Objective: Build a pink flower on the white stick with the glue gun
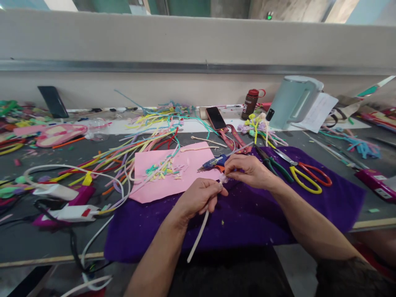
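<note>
My left hand [202, 197] is closed around a cream pipe cleaner [198, 239], whose free end hangs down toward my lap. At its upper end is a small pale lilac tuft [223, 178], its shape too small to make out. My right hand [244, 170] pinches at this tuft, fingertips together, close beside my left fingers. Just behind both hands, a blue glue gun [213, 162] lies with its nozzle over a pink sheet [173, 183]. Short cut pieces of pipe cleaner [163, 168] are heaped on that sheet. A purple cloth [154, 227] spreads beneath my hands.
Scissors [305, 171] with red and yellow handles and green-handled pliers [275, 165] lie right of my hands. Behind stand a phone [216, 119], a brown bottle [250, 103] and a pale kettle [293, 103]. Power strips [66, 212] with cables and long pipe cleaners [142, 144] occupy the left.
</note>
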The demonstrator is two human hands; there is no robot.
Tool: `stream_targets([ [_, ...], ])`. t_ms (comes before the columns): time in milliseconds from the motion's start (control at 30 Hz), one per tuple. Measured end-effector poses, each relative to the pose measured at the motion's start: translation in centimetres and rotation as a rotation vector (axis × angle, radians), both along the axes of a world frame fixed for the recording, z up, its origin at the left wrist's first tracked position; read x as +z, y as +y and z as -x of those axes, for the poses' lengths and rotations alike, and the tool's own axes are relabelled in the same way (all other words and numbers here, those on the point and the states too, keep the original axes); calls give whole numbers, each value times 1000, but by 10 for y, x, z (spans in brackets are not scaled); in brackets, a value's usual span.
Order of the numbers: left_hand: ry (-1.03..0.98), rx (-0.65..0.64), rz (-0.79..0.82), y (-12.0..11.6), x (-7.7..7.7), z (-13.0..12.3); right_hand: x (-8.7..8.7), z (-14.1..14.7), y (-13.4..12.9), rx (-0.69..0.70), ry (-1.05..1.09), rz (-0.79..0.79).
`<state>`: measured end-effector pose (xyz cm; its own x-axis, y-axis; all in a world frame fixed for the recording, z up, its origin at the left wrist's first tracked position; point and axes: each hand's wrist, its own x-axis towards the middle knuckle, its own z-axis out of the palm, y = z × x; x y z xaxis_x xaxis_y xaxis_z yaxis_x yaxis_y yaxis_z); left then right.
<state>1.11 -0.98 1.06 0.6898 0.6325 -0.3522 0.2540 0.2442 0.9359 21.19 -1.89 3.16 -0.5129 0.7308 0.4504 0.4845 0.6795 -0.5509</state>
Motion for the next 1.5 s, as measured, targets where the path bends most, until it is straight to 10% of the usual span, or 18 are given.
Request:
stream_targets([
  [767, -37, 26, -7, -1, 0, 0, -3, 0, -1, -30, -66, -66],
  [1067, -215, 126, -7, 1, 1, 2, 3, -2, -4, -175, 296, -103],
  [1500, -380, 240, -9, -2, 6, 6, -14, 22, -9, -234, 347, 123],
])
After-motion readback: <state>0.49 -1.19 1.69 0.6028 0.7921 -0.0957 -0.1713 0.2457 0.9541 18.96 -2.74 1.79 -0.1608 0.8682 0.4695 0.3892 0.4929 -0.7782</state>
